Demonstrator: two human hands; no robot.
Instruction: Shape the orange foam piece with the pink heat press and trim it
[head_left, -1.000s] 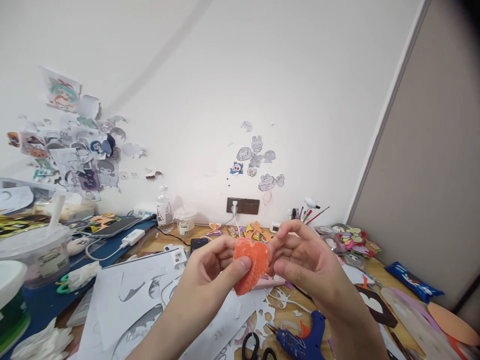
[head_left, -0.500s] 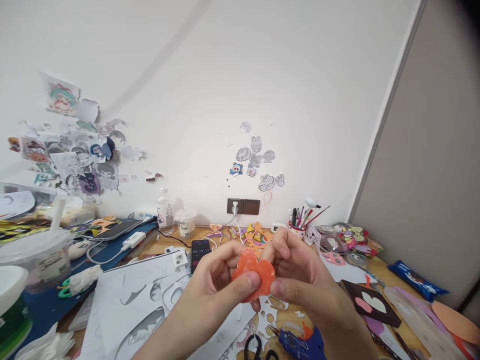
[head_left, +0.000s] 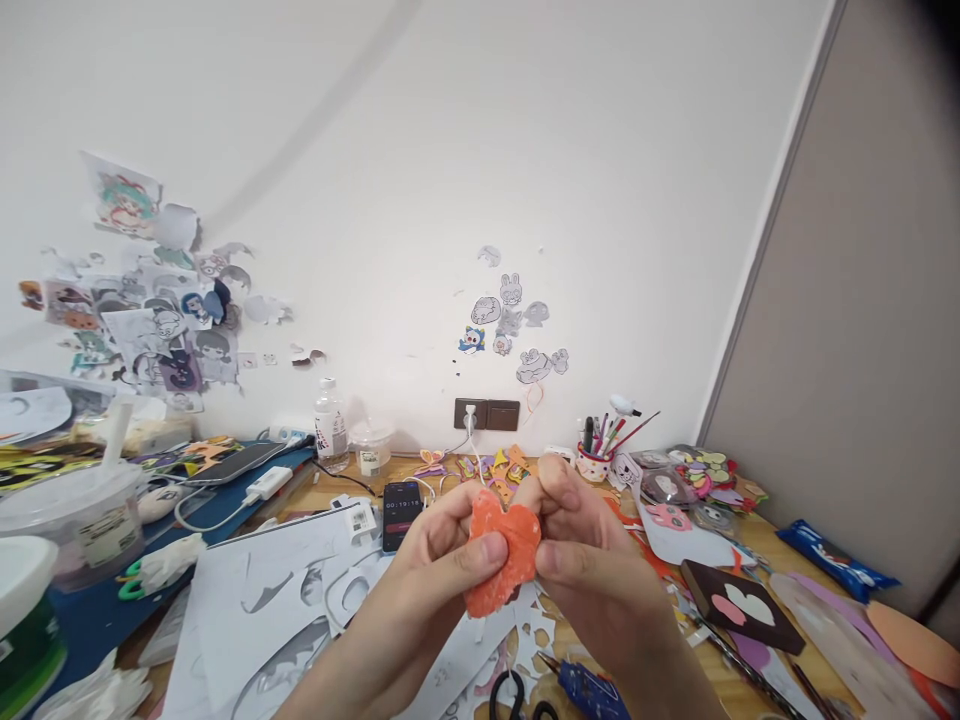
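Note:
Between my two hands, held up over the desk, is a flat orange cut-out [head_left: 511,555] with rounded lobes and pale specks; its material I cannot make out for sure. My left hand [head_left: 442,565] pinches it, thumb lying across its front and fingers behind. At the piece's right edge, my right hand [head_left: 592,550] grips with thumb and curled fingers. Below them lie black-handled scissors [head_left: 508,692] and a blue glue gun [head_left: 589,690], partly covered by my right forearm. Cut paper scraps [head_left: 534,630] are scattered beneath.
Paper sheets [head_left: 225,600] spread at the left, by a phone [head_left: 402,515] showing a timer. A water bottle [head_left: 330,425] and a pen cup [head_left: 593,462] stand near the wall. A dark box [head_left: 739,605] lies at the right, lidded tubs [head_left: 71,520] at far left.
The orange cut-out has turned in my fingers and now sits more upright, slightly further left. Both hands have shifted a little left, still holding it.

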